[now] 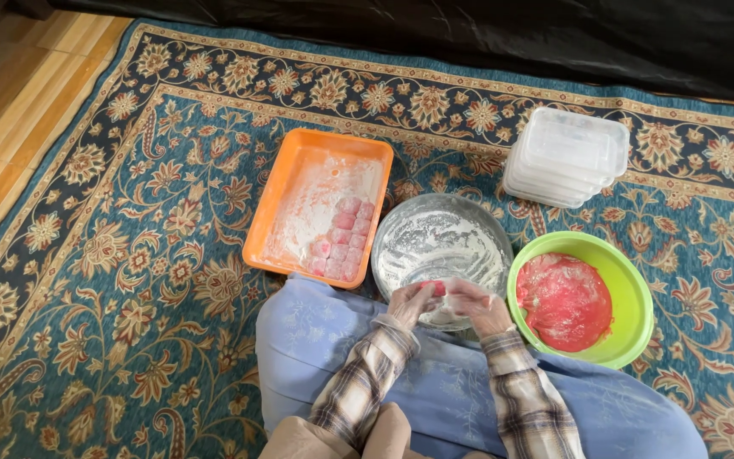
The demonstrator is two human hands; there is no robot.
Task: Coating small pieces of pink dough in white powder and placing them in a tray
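Pressing a small pink piece of dough (437, 288) between both hands, we sit on the patterned carpet (129, 280) with our knees at its near edge. Our left hand (409, 303) and right hand (479, 306) meet over the near rim of the round metal pan (435, 234), which is dusted white with flour; the fingers of both curl around the pink piece, grasping it together. Just right of the pan, touching or nearly so, stands the green bowl (630, 293) holding a mass of red-pink dough (564, 302). Left of the pan lies the orange tray (286, 200), floured too, with rows of pink pieces (346, 238) gathered in its near right corner. Toward the far right edge of the carpet rests a stack of clear plastic containers (567, 157), well apart from our hands.
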